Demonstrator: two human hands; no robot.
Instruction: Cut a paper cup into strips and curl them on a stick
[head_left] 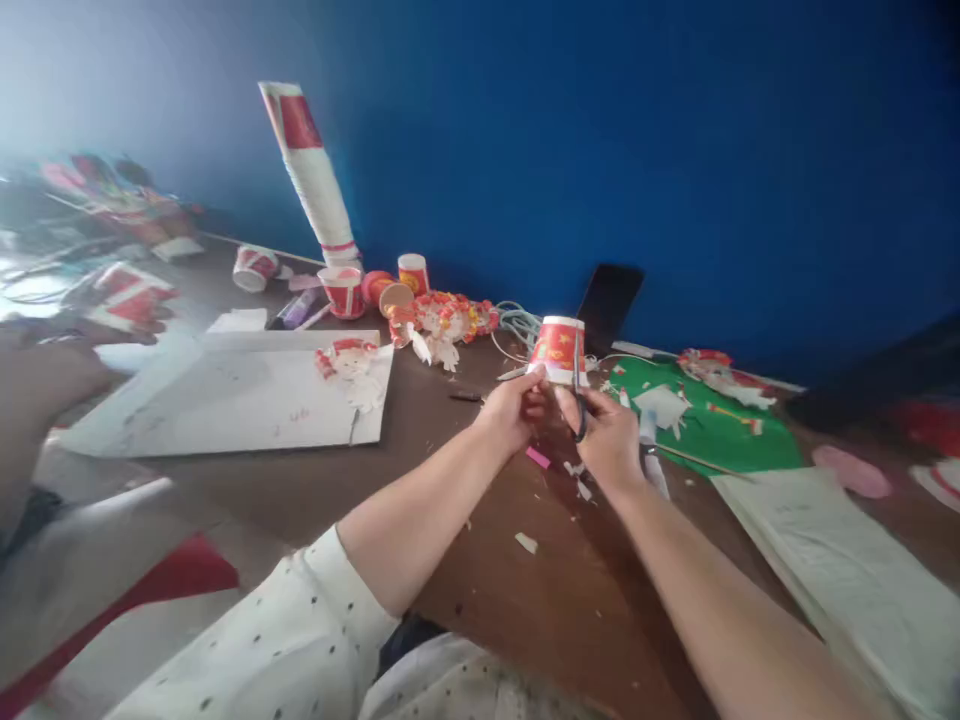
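Blue wall [495, 130] behind a brown table [495, 610]. White board [240, 400] flat at left; green sheet [750, 440], strewn with paper pieces, at right. Dark phone-like slab [611, 305] leaning at the wall, beyond the hands. Right hand [611, 440] — fingers curled round the scissors' handles; left hand [514, 410] — thumb and fingers pinching the cup's lower edge. Red paper cup [555, 345], wide end down, held up between the hands. Scissors [580, 420], blades upward along the cup's right side; cutting depth indeterminable. Pink scrap [538, 457] on the table below.
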